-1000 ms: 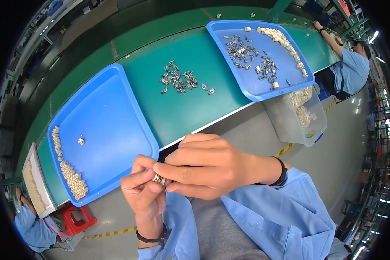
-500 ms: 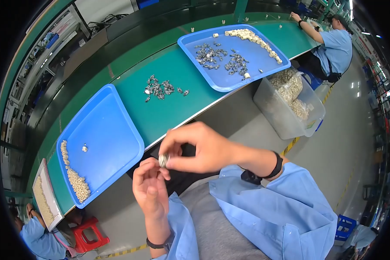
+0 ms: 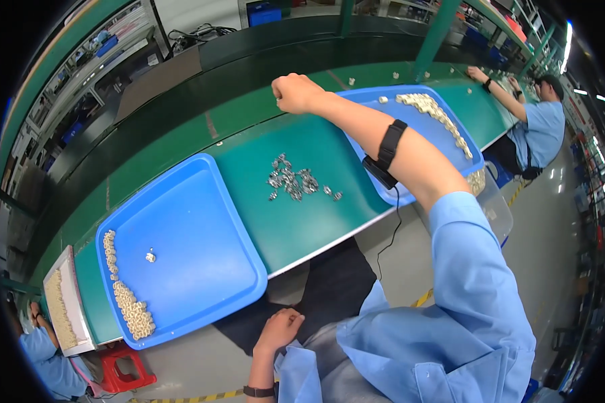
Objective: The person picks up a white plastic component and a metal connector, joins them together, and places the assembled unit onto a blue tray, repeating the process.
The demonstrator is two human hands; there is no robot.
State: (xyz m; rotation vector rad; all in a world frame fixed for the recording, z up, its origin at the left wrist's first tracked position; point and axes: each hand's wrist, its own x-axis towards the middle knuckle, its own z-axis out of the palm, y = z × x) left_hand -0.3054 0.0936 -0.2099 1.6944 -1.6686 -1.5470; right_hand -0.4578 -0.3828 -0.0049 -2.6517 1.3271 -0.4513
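My right hand (image 3: 296, 93) reaches far over the bench, above the green strip along its back side. Its fingers are curled in, and whatever they hold is hidden. Lower down, by my lap, my left hand (image 3: 280, 329) hangs off the bench's front edge with its fingers bent together, their inside out of sight. Between two blue trays lies a heap of small dark metal parts (image 3: 292, 181) on the green table. The left blue tray (image 3: 195, 269) has rows of small cream ring-shaped pieces (image 3: 133, 311) along its left side, plus one cream piece (image 3: 150, 256) standing apart.
My right forearm covers part of the right blue tray (image 3: 475, 163), where cream pieces (image 3: 437, 115) line the far side. Single pieces (image 3: 351, 81) stand along the back strip. A clear bin (image 3: 501, 215) is below. Co-workers sit at both ends; a red stool (image 3: 124, 369) is at left.
My right hand has gone from in front of my chest, where it held a small cream-and-metal piece beside my left hand, out over the bench's far side. My left hand has dropped toward my lap.
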